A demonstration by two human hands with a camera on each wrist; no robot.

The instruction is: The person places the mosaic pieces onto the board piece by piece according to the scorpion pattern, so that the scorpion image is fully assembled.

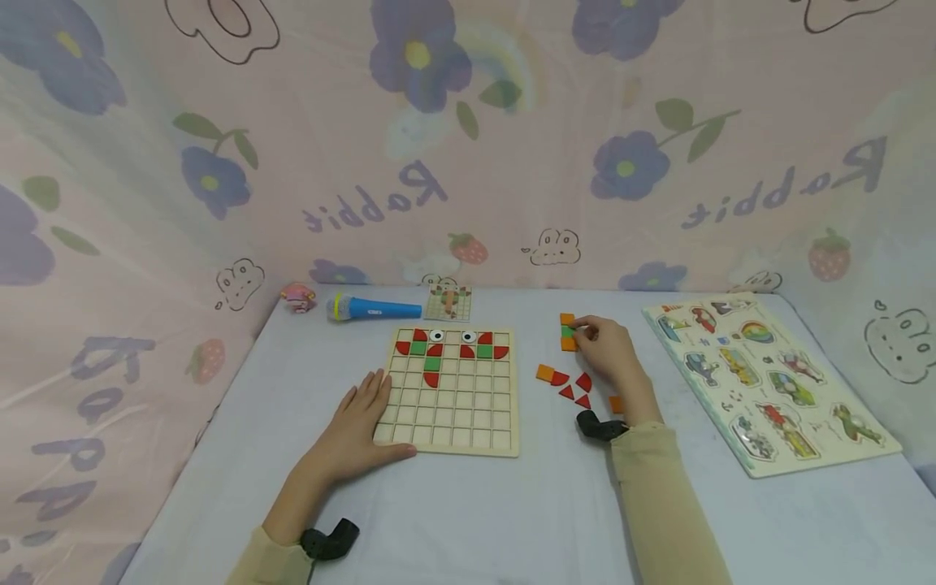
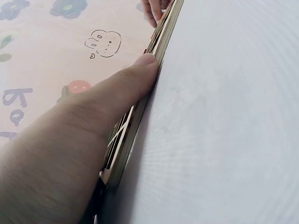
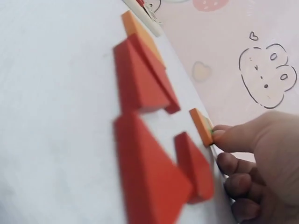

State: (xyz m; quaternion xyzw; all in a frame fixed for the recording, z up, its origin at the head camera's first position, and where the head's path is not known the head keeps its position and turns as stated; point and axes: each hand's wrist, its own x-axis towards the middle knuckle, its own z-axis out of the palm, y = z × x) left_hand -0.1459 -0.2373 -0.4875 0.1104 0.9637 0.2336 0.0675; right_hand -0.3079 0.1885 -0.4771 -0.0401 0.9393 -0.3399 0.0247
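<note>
My left hand [image 1: 356, 436] lies spread at the lower left corner of a wooden grid board [image 1: 468, 414]. Its fingers touch the left edge, and the thumb [image 2: 135, 77] presses along the near edge. Red and green pieces plus two eye pieces [image 1: 469, 336] fill some upper cells. My right hand [image 1: 605, 348] is right of the board, thumb and index finger pinching a green square tile [image 1: 566, 331] between orange square tiles [image 1: 568, 344]. In the right wrist view the fingertips mostly cover the green tile. Loose red pieces [image 1: 582, 382] lie nearer me, beside another orange tile [image 1: 544, 372].
Behind the board are a pattern card [image 1: 449, 304], a blue toy microphone [image 1: 380, 309] and a small pink toy [image 1: 298, 297]. A picture puzzle board [image 1: 775, 382] lies at the right. One more orange tile [image 1: 617, 404] sits by the right wrist. A printed curtain hangs behind the table.
</note>
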